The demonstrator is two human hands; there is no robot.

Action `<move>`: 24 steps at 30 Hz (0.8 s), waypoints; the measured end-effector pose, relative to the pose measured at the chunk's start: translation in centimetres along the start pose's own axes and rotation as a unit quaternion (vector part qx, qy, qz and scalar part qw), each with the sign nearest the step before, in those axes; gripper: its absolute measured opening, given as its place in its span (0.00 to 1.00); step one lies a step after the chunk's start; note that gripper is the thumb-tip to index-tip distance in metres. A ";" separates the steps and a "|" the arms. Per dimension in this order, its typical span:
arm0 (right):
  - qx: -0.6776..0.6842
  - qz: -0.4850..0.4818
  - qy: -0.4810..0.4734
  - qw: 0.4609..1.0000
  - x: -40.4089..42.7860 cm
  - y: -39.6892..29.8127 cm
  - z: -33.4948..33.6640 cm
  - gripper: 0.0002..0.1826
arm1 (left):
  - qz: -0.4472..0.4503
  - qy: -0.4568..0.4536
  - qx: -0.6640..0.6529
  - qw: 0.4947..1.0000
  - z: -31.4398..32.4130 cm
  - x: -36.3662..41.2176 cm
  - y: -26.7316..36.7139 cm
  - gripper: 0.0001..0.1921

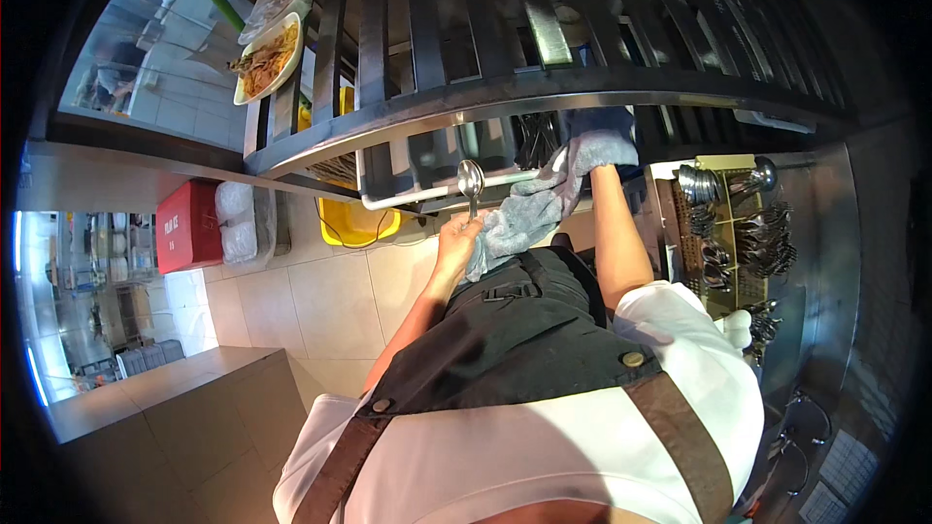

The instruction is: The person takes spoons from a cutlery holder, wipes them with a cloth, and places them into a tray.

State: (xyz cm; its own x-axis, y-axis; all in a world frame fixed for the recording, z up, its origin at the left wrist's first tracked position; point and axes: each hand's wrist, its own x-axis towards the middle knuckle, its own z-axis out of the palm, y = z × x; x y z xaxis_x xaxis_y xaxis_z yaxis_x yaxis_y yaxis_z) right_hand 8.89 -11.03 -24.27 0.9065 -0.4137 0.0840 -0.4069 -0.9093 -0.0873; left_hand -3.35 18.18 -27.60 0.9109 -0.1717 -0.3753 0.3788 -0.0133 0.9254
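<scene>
My left hand (459, 236) grips a metal spoon (471, 178) by its handle, bowl end up; a second bowl seems to lie right behind it. A grey towel (528, 211) runs from beside that hand across to my right forearm (619, 233). The towel covers my right hand, so its fingers are hidden. That arm reaches forward, under the edge of the slatted metal shelf (466, 103). Below the shelf is a grey cutlery tray (386, 171) with a pale rim. Dark utensils (535, 138) stand in one of its compartments, close to the towel.
At right, a divided cutlery holder (724, 212) carries several spoons, forks and ladles. A dish of food (269, 62) rests on the shelf's left end. A yellow tub (357, 222) sits on the tiled floor (328, 298), with a red box (189, 225) farther left.
</scene>
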 end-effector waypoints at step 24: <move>0.255 -0.465 0.030 0.847 -10.0 -5.1 -2.7 0.10 | 0.107 -0.021 0.125 0.986 4.0 1.1 2.6 0.08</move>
State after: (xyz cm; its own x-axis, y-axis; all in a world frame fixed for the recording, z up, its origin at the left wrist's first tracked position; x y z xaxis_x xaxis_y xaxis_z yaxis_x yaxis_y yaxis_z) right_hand 1.57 -2.36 -22.00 0.7945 0.4556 0.4015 0.5959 -0.7122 -0.3711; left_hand -1.98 14.06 -25.39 0.9559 -0.2379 -0.1723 0.1216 -0.2134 0.9694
